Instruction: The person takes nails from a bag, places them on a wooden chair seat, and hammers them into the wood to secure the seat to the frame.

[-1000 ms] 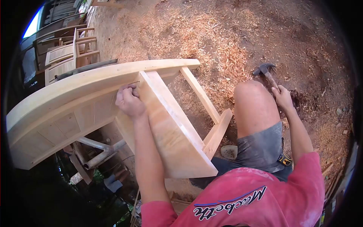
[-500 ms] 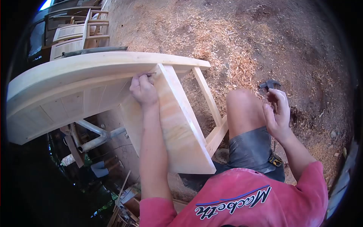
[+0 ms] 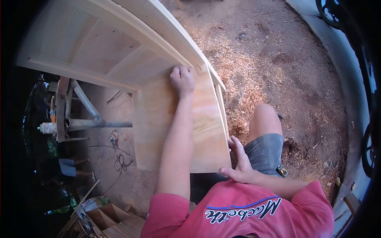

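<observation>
My left hand [image 3: 183, 80] is curled closed over the face of a pale wooden board [image 3: 158, 135], near the corner where it meets a slatted panel [image 3: 99, 47]. Whatever is inside its fingers is hidden. Just to the right of that hand, a thin nail [image 3: 199, 67] shows at the frame rail. My right hand [image 3: 241, 163] lies at the board's right edge, fingers stretched along it and thumb apart. It appears to touch the edge without gripping a tool. Beyond my knee, a small dark end of the hammer [image 3: 280, 116] shows; most of it is hidden.
Wood shavings [image 3: 242, 75] cover the dirt floor. A metal pipe stand [image 3: 85, 103] is under the panel at left, with a black cord [image 3: 121, 160] nearby. At lower left are wooden boxes [image 3: 107, 216]. A tape measure [image 3: 281, 170] hangs at my shorts, and wheels [image 3: 369, 150] are at far right.
The view has turned, shifting the board and panel. My right hand has come down from beside the knee to the board's edge. The nail seen in my left fingers is no longer visible there.
</observation>
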`<action>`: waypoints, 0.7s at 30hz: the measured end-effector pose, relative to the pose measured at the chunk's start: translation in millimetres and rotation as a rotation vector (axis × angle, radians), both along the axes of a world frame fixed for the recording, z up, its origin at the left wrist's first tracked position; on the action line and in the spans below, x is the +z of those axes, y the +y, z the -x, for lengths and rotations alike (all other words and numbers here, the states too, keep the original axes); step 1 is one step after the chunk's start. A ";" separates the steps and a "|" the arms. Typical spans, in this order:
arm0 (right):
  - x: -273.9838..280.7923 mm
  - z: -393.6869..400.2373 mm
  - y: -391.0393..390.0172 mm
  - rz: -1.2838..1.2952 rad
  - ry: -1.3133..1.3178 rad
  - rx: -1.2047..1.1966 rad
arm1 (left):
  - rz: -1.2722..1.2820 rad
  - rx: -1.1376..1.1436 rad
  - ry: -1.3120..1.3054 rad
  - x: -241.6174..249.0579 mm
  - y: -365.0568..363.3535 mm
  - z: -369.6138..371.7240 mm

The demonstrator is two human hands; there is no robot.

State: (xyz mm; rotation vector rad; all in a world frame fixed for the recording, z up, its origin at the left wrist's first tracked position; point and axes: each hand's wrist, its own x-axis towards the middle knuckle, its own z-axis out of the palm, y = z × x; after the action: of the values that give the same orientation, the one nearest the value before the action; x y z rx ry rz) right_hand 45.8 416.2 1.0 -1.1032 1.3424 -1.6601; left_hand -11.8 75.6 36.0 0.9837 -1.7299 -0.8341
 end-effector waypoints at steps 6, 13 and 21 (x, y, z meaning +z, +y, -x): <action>-6.6 -26.6 -10.8 -0.101 -0.418 -0.228 | -0.037 0.046 0.112 1.1 0.8 -0.8; -9.4 -36.0 -18.7 0.017 -0.196 -0.341 | -0.038 0.097 0.153 -9.9 -8.9 7.0; 1.3 -39.3 -23.6 -0.094 -0.169 -0.446 | -0.090 -0.276 0.036 -14.1 -28.7 -19.1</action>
State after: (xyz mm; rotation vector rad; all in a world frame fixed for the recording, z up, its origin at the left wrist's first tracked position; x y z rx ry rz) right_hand 85.1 392.6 2.4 -0.6189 1.6147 -1.9300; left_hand 7.3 46.9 21.9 0.7924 -1.8350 -1.1071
